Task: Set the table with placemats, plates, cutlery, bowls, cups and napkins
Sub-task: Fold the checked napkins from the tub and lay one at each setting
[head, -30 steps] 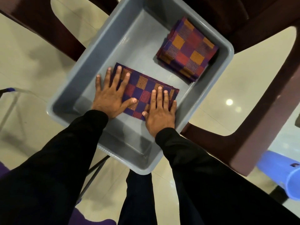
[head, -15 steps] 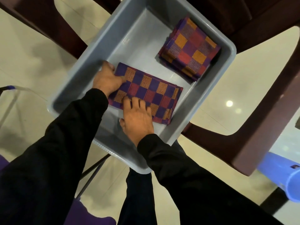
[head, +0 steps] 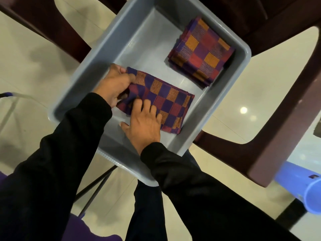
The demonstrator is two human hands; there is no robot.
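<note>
A folded purple, red and orange checked cloth (head: 166, 100) lies flat in the near part of a grey plastic tub (head: 97, 66). My left hand (head: 114, 85) grips the cloth's left end, and the fabric bunches up there. My right hand (head: 145, 122) lies palm down on the cloth's near edge, fingers spread. A thicker folded stack of the same checked cloths (head: 201, 51) sits in the tub's far right corner, apart from both hands.
The tub rests on a dark brown plastic chair (head: 271, 129) above a pale tiled floor. A blue plastic cylinder (head: 302, 183) lies at the right edge. Thin metal legs (head: 97, 183) stand under the tub's near corner. My black-sleeved arms fill the foreground.
My left hand went from flat on the cloth to the cloth's left end and now pinches it up. My right hand slid left along the near edge.
</note>
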